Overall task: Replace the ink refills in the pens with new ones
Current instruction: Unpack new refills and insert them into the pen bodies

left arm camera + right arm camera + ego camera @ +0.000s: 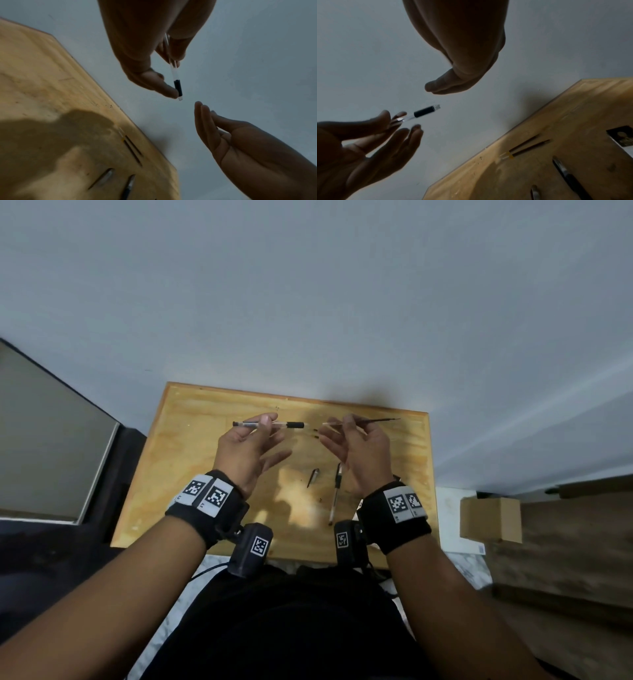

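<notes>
Your left hand [247, 446] pinches the pen barrel [270, 424] level, open end toward 3 o'clock. Your right hand [356, 447] pinches a refill [363, 422] facing it, a gap between. Both hover over the board's [191, 460] far edge; a pen [335, 494] lies at 6 o'clock.

Wooden tabletop [205, 460] against grey-white wall [308, 285]. Cardboard box [489, 518] to right, beside wall. Small dark card [621, 136] lies on tabletop.

A plywood table [191, 474] stands against a pale grey wall [308, 285], cardboard box [489, 518] beside it
</notes>
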